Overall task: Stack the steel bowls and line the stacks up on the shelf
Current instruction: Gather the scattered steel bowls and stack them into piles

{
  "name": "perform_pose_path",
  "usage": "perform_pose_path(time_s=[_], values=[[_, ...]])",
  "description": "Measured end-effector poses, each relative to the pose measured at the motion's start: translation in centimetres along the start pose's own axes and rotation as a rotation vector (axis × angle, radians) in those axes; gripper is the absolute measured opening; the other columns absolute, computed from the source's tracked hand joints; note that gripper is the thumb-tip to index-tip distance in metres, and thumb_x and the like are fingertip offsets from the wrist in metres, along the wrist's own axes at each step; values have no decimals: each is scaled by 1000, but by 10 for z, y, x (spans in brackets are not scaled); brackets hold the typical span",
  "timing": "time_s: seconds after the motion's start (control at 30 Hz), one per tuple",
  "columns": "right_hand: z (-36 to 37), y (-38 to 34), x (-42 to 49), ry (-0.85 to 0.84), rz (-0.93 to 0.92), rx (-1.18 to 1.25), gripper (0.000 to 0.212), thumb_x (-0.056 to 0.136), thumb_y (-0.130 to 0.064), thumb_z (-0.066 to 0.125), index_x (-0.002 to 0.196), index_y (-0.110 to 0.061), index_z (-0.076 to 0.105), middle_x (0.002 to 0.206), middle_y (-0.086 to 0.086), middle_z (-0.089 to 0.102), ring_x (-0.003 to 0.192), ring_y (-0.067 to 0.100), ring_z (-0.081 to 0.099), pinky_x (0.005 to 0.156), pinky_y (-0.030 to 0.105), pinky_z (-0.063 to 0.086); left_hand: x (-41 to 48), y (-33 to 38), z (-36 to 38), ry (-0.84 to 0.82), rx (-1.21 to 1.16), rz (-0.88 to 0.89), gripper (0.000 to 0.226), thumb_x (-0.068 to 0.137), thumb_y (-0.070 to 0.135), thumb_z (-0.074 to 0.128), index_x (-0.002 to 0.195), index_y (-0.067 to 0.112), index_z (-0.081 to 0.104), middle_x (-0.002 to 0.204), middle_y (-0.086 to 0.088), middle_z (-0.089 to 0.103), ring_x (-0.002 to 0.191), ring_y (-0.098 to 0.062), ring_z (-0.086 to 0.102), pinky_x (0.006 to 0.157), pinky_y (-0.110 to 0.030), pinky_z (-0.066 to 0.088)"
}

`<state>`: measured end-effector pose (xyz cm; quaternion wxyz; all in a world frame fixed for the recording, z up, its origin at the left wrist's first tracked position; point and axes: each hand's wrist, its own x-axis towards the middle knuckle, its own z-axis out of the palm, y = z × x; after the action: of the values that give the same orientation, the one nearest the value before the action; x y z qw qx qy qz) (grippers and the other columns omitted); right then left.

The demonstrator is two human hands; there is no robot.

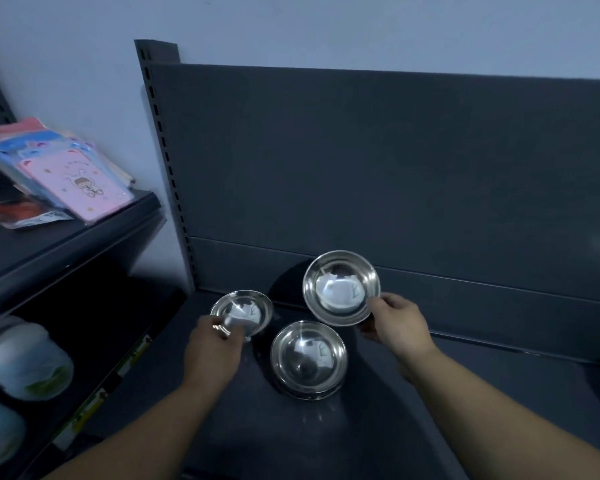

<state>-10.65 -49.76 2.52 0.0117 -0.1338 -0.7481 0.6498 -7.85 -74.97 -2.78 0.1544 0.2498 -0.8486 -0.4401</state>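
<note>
Dim light, dark grey shelf (378,438) with a dark back panel (361,161).

Three lots of steel bowls are in view, all at the left end of the shelf.

- Centre stack (308,358): stands upright on the shelf between the two hands, neither hand touching it. Extra rims show along its near edge, so it is more than one bowl nested. Exact count cannot be told.
- Left bowl (243,310): near the back left corner, just beside the stack. The left hand (211,351) has its fingers curled over the near rim, pinching it. Cannot tell whether the bowl rests on the shelf or is just off it.
- Right bowl (341,287): held clear of the shelf and tilted, its mouth turned toward the camera, above and behind the stack. The right hand (399,325) is clamped on its lower right rim, thumb on the edge and fingers beneath.

Progress, as judged: early to middle. One stack is started; two single bowls are in hand and not yet nested. Most likely both go onto the centre stack next. No row of stacks exists yet, and the shelf to the right holds no bowls in view. Lining up remains to be done.

Off to the left, a neighbouring shelf (84,237) carries pink and blue packets (80,183), with pale round packaged goods (25,362) below.
</note>
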Motion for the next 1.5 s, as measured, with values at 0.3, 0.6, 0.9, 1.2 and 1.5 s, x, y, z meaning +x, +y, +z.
perform_pose_path(time_s=[0.3, 0.6, 0.9, 1.2, 1.5], values=[[14, 3, -21, -63, 51, -216, 18, 85, -19, 57, 79, -11, 72, 67, 7, 70, 56, 18, 66, 58, 31, 59, 31, -35, 8, -307, -444, -380, 47, 90, 39, 58, 122, 6, 49, 99, -12, 64, 88, -23, 65, 77, -35, 56], [16, 9, -34, -38, 87, -309, 18, 83, -25, 63, 80, -11, 74, 72, 9, 73, 55, 17, 66, 58, 30, 61, 40, -36, 10, -400, -477, -366, 28, 93, 16, 53, 118, 3, 57, 108, -15, 67, 92, -23, 69, 76, -28, 56], [14, 14, -40, -57, 109, -286, 21, 85, -27, 64, 86, -8, 72, 71, 7, 71, 52, 16, 65, 56, 29, 60, 27, -12, -12, -261, -631, -325, 26, 94, 10, 50, 116, 0, 58, 106, -18, 66, 92, -27, 67, 76, -30, 54], [1, 28, -43, -170, 138, -190, 26, 87, -32, 68, 98, -9, 66, 76, 8, 70, 62, 19, 67, 56, 26, 53, -17, 46, -26, -463, -406, -134, 18, 89, 14, 54, 102, 11, 65, 85, -13, 73, 67, -19, 68, 59, -28, 53], [-14, 26, -53, -263, 129, -2, 25, 98, -35, 52, 92, -13, 63, 78, 6, 66, 62, 17, 60, 58, 28, 51, -55, 59, -21, -486, -268, -63, 16, 88, 11, 52, 88, 17, 67, 77, -14, 74, 64, -18, 69, 57, -27, 55]])
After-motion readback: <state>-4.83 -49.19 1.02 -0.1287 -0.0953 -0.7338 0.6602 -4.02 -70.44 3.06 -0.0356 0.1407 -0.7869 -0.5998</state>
